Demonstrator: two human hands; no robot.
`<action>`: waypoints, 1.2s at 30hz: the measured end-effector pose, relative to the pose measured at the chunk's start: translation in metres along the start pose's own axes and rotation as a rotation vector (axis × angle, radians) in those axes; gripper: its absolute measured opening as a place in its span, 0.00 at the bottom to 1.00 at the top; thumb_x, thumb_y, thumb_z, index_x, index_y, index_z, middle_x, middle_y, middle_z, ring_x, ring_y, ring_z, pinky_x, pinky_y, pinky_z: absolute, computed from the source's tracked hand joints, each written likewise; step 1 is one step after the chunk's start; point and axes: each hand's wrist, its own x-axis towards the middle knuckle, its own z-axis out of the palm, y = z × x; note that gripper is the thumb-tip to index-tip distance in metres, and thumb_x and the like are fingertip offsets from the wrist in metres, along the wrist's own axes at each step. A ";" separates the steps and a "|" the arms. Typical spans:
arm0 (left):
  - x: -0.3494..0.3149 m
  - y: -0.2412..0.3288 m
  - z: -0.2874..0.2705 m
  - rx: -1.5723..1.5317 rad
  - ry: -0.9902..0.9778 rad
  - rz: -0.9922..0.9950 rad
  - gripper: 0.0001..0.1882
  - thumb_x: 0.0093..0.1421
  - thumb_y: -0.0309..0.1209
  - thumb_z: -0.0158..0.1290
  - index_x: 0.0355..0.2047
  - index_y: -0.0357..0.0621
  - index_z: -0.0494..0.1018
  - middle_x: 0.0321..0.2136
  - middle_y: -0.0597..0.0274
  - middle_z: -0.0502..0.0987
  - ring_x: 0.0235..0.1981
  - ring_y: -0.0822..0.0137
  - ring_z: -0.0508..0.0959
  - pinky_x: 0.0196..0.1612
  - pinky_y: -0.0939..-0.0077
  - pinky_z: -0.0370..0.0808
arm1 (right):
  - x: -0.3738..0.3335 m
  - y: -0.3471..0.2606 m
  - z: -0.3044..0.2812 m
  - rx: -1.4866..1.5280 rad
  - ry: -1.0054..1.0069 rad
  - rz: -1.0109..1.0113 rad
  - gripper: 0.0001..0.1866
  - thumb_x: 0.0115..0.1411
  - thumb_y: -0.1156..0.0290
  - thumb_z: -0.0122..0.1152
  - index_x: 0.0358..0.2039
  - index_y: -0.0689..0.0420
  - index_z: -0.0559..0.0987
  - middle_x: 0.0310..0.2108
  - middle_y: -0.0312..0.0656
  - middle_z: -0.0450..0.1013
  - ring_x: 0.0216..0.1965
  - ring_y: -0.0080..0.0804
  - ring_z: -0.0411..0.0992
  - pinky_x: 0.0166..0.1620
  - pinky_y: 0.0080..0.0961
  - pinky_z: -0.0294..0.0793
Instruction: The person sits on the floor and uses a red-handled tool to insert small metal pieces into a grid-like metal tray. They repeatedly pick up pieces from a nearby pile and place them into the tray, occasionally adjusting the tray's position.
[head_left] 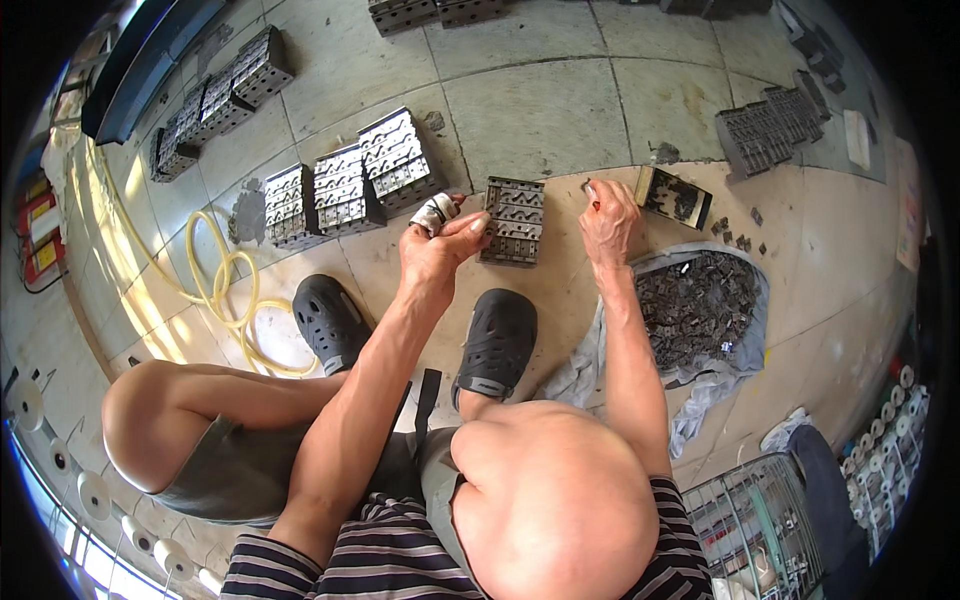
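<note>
A dark metal block [514, 222] with rows of wavy ridges and slots lies on the floor in front of my feet. My left hand [432, 255] is closed at its left edge, the thumb against the block and the other fingers curled. White wrapping [435, 213] covers one of those fingers. To the right of the block, my right hand [610, 222] is raised with its fingers pinched around a small dark piece [588, 186], too small to make out fully. Beside that hand lies an open box [708, 212] with dark bits inside.
Similar blocks [345, 190] stand in a row on the left, others [222, 98] farther back. A grey cloth [757, 300] holds a heap of small dark pieces [695, 310] by my right forearm. Yellow hose [215, 290] coils at left. A wire basket [755, 520] is near right.
</note>
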 end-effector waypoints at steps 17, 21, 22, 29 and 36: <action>-0.002 -0.007 0.001 0.051 0.077 0.129 0.21 0.59 0.10 0.60 0.51 0.33 0.72 0.40 0.45 0.84 0.39 0.58 0.86 0.43 0.64 0.88 | -0.013 -0.135 -0.036 0.619 -0.327 0.127 0.03 0.56 0.82 0.68 0.31 0.63 0.82 0.34 0.44 0.77 0.35 0.43 0.78 0.40 0.35 0.78; -0.003 -0.011 0.002 0.103 0.075 0.179 0.19 0.58 0.11 0.61 0.49 0.33 0.73 0.39 0.46 0.85 0.39 0.60 0.86 0.43 0.65 0.87 | -0.021 -0.133 -0.038 0.578 -0.297 0.111 0.04 0.54 0.82 0.68 0.30 0.63 0.80 0.35 0.44 0.77 0.38 0.47 0.77 0.42 0.38 0.77; -0.003 -0.012 0.001 0.084 0.070 0.184 0.19 0.58 0.11 0.61 0.49 0.33 0.73 0.39 0.46 0.85 0.39 0.61 0.86 0.43 0.66 0.87 | -0.023 -0.133 -0.038 0.579 -0.297 0.130 0.04 0.54 0.82 0.68 0.30 0.63 0.80 0.34 0.44 0.77 0.37 0.47 0.77 0.42 0.38 0.77; 0.001 -0.014 -0.003 0.252 0.007 0.238 0.20 0.60 0.14 0.63 0.53 0.34 0.75 0.40 0.50 0.85 0.41 0.63 0.86 0.47 0.66 0.87 | -0.020 -0.132 -0.035 0.501 -0.355 0.128 0.08 0.54 0.82 0.69 0.35 0.61 0.80 0.34 0.44 0.78 0.36 0.47 0.79 0.41 0.38 0.78; 0.005 -0.012 -0.003 0.402 -0.036 0.318 0.20 0.59 0.15 0.65 0.52 0.33 0.75 0.41 0.51 0.85 0.43 0.65 0.85 0.48 0.70 0.85 | -0.014 -0.131 -0.029 0.540 -0.443 0.253 0.10 0.58 0.77 0.71 0.40 0.62 0.83 0.33 0.45 0.84 0.32 0.33 0.82 0.39 0.29 0.81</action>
